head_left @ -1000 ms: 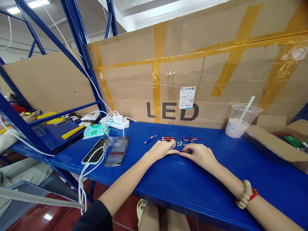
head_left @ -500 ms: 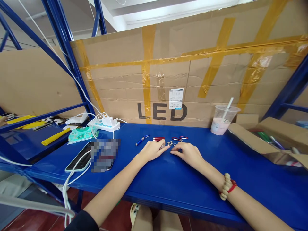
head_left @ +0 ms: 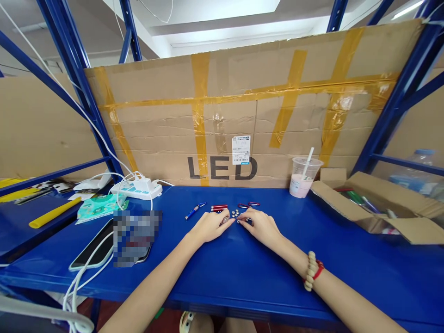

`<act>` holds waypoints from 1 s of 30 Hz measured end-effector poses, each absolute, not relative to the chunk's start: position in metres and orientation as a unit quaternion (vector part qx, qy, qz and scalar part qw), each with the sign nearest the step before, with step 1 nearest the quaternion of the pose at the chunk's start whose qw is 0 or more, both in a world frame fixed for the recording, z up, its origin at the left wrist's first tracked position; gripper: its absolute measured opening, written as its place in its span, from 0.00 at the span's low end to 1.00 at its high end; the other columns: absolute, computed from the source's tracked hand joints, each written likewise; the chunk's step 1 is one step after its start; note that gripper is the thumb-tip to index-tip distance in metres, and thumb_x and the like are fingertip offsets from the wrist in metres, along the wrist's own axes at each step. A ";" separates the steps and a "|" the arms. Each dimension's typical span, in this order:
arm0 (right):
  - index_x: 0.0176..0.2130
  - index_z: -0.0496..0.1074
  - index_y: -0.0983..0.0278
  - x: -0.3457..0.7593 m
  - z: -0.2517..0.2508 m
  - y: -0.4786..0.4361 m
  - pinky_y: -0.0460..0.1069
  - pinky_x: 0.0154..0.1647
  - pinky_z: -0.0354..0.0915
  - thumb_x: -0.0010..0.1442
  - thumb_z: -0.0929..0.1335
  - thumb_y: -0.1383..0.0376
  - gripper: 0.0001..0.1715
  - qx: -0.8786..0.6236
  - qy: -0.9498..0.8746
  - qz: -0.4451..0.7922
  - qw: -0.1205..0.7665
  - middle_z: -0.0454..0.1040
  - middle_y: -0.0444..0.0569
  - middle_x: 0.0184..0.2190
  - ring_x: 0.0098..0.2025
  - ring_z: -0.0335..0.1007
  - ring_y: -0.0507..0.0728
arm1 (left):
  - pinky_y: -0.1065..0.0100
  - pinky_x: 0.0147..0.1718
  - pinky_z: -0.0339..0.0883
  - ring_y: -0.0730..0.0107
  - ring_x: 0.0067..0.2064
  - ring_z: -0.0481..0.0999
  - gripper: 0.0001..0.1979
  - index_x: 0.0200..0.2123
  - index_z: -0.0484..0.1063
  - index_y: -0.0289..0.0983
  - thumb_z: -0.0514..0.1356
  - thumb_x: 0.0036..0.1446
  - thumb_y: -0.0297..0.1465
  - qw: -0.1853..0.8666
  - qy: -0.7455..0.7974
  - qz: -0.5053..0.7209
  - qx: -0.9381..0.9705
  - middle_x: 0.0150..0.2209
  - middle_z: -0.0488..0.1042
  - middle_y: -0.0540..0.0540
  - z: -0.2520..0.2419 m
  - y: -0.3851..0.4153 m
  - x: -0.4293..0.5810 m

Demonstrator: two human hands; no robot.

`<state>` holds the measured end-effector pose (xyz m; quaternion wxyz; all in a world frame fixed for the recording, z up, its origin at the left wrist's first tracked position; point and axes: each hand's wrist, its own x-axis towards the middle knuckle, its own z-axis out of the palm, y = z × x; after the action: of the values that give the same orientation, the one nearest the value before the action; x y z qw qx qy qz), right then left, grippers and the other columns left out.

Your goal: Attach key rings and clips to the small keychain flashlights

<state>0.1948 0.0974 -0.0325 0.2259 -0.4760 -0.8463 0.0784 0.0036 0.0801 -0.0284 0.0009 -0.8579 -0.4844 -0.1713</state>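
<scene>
My left hand (head_left: 212,226) rests on the blue table with its fingers curled; something small and shiny shows by the thumb, too unclear to name. Close on its right, my right hand (head_left: 261,225) has thumb and forefinger pinched low at the tabletop, a tiny bright speck at the tips. Between and just beyond the hands lie several small round silver button cells (head_left: 235,213). Behind the left hand are short red metal tubes (head_left: 219,207), and a slim blue penlight (head_left: 195,211) lies to their left. Red carabiner clips (head_left: 249,205) lie behind the right hand.
A plastic cup with a straw (head_left: 301,182) and an open cardboard box (head_left: 367,208) stand at right. At left are a phone (head_left: 93,245), white cables, a power strip (head_left: 137,188) and a green packet (head_left: 100,207). A tall cardboard sheet (head_left: 166,138) backs the table.
The camera view has shifted, so the scene sits further left. My right fingertips have come down to the tabletop just in front of the button cells; my left hand stays much the same.
</scene>
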 end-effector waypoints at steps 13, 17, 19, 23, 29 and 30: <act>0.42 0.71 0.55 0.193 -0.030 0.095 0.45 0.29 0.58 0.55 0.61 0.67 0.17 -0.487 -0.836 0.085 0.236 0.72 0.40 0.41 0.35 0.69 0.51 | 0.72 0.25 0.54 0.70 0.29 0.72 0.16 0.35 0.63 0.38 0.42 0.62 0.41 0.005 -0.488 -0.167 -0.857 0.27 0.72 0.51 -0.027 0.079 0.005; 0.41 0.72 0.54 0.193 -0.031 0.094 0.45 0.29 0.58 0.52 0.61 0.68 0.18 -0.496 -0.829 0.087 0.242 0.72 0.40 0.39 0.33 0.68 0.51 | 0.73 0.25 0.55 0.70 0.30 0.73 0.16 0.35 0.63 0.37 0.43 0.62 0.41 0.005 -0.491 -0.168 -0.855 0.29 0.73 0.51 -0.027 0.079 0.004; 0.41 0.72 0.54 0.193 -0.031 0.094 0.45 0.29 0.58 0.52 0.61 0.67 0.17 -0.496 -0.829 0.093 0.242 0.73 0.39 0.38 0.33 0.68 0.51 | 0.73 0.25 0.55 0.70 0.30 0.73 0.16 0.35 0.63 0.37 0.43 0.62 0.41 0.009 -0.491 -0.173 -0.854 0.29 0.73 0.51 -0.028 0.079 0.003; 0.41 0.72 0.54 0.193 -0.032 0.095 0.45 0.29 0.59 0.55 0.61 0.66 0.16 -0.490 -0.832 0.091 0.244 0.72 0.40 0.41 0.32 0.68 0.50 | 0.72 0.25 0.56 0.70 0.30 0.73 0.17 0.34 0.63 0.37 0.43 0.62 0.42 0.009 -0.488 -0.180 -0.854 0.28 0.73 0.51 -0.030 0.080 0.003; 0.40 0.72 0.53 0.192 -0.033 0.096 0.46 0.31 0.60 0.58 0.58 0.64 0.16 -0.489 -0.836 0.084 0.235 0.70 0.40 0.44 0.36 0.69 0.52 | 0.72 0.26 0.57 0.69 0.31 0.74 0.16 0.34 0.64 0.37 0.43 0.61 0.42 -0.001 -0.492 -0.180 -0.852 0.28 0.73 0.50 -0.028 0.078 0.004; 0.40 0.72 0.53 0.192 -0.033 0.096 0.46 0.31 0.60 0.58 0.58 0.63 0.15 -0.490 -0.836 0.087 0.233 0.70 0.40 0.44 0.37 0.69 0.52 | 0.72 0.26 0.57 0.69 0.31 0.74 0.16 0.34 0.64 0.37 0.43 0.61 0.41 0.002 -0.493 -0.178 -0.851 0.28 0.73 0.50 -0.028 0.078 0.004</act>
<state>0.1921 0.0961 -0.0331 0.2325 -0.4895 -0.8359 0.0867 0.0037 0.0784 -0.0281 0.0017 -0.8513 -0.4935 -0.1785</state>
